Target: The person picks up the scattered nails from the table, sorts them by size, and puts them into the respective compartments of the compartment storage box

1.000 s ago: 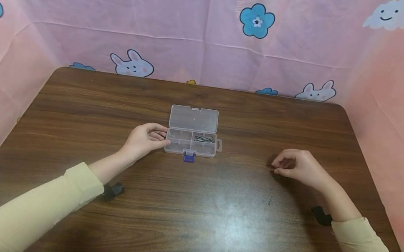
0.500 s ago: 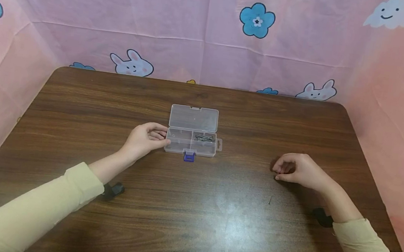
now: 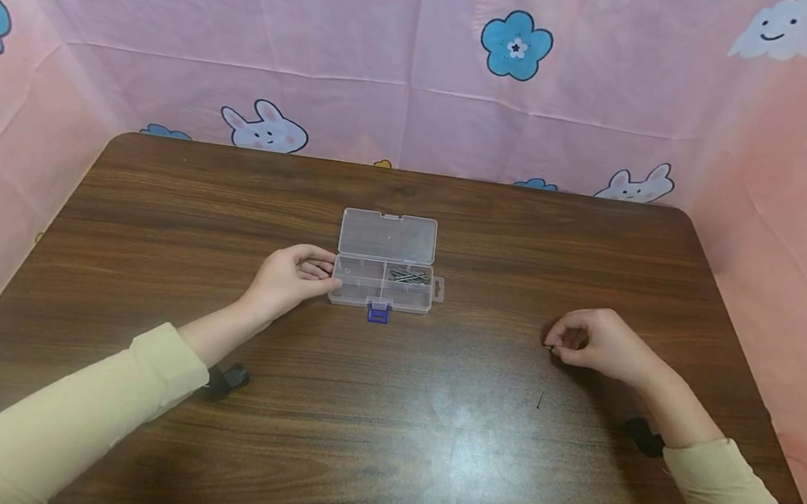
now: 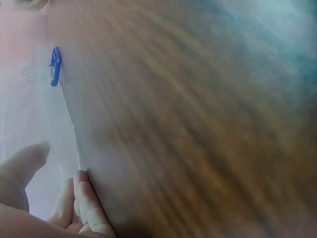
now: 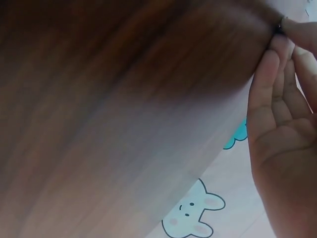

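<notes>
A clear plastic compartment box (image 3: 357, 288) with a blue latch (image 3: 377, 314) stands with its lid (image 3: 387, 236) tipped back. Several silvery nails (image 3: 408, 277) lie in its back right compartment. My left hand (image 3: 288, 280) grips the box's left end, thumb at the front corner and fingers behind; the left wrist view shows the thumb (image 4: 29, 161) over the wall. Off to the right, close over the table, my right hand (image 3: 600, 341) pinches a small nail (image 5: 281, 24) between thumb and fingertips, mostly hidden by them. A single thin nail (image 3: 540, 400) lies on the table nearer me.
The brown wooden table (image 3: 349, 447) reaches back to a pink printed cloth (image 3: 360, 53), which also hangs at both sides. A hanging tab (image 3: 438, 290) sticks out from the box's right end. Dark wrist devices (image 3: 229, 382) show below both wrists.
My right hand has shifted slightly toward me, its thumb and fingertips parting and then closing on the small nail. My left hand and the box stay put.
</notes>
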`<state>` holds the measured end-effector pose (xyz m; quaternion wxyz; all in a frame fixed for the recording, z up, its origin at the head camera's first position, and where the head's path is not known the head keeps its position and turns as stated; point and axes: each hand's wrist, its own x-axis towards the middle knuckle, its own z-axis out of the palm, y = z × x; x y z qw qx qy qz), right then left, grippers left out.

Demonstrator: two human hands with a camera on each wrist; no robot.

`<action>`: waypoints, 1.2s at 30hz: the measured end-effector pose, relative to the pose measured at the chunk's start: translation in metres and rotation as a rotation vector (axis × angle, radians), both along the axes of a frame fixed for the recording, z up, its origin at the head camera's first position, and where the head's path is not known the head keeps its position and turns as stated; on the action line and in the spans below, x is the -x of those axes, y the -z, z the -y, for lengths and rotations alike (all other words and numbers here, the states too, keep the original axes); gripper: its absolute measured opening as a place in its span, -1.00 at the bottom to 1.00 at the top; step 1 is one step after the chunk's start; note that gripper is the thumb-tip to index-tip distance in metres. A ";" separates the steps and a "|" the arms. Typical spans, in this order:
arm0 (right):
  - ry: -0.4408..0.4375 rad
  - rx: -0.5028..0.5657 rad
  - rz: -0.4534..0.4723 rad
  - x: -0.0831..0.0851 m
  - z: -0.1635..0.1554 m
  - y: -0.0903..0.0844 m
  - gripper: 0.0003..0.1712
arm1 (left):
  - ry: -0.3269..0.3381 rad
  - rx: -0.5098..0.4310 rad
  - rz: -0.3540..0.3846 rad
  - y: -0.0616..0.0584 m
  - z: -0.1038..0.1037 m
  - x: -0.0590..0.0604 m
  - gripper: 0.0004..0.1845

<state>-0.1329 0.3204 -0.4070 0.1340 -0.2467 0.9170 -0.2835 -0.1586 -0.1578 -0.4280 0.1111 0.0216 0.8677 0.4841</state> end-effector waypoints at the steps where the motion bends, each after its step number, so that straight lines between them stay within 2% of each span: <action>1: 0.000 -0.006 -0.006 0.000 0.000 0.000 -0.76 | 0.001 0.001 -0.001 0.000 0.000 0.000 -0.49; 9: -0.017 -0.014 -0.037 0.005 0.005 0.001 -0.75 | -0.004 0.010 -0.009 0.003 0.001 0.002 -0.50; 17: -0.039 -0.026 -0.081 0.016 0.016 0.001 -0.75 | -0.003 0.008 -0.012 0.002 0.001 0.002 -0.49; 25: -0.050 0.004 -0.123 0.032 0.039 0.001 -0.79 | -0.007 0.010 -0.020 0.003 0.000 0.002 -0.50; 36: -0.050 0.093 -0.114 0.047 0.070 0.001 -0.84 | -0.010 0.011 -0.020 0.007 0.000 0.002 -0.51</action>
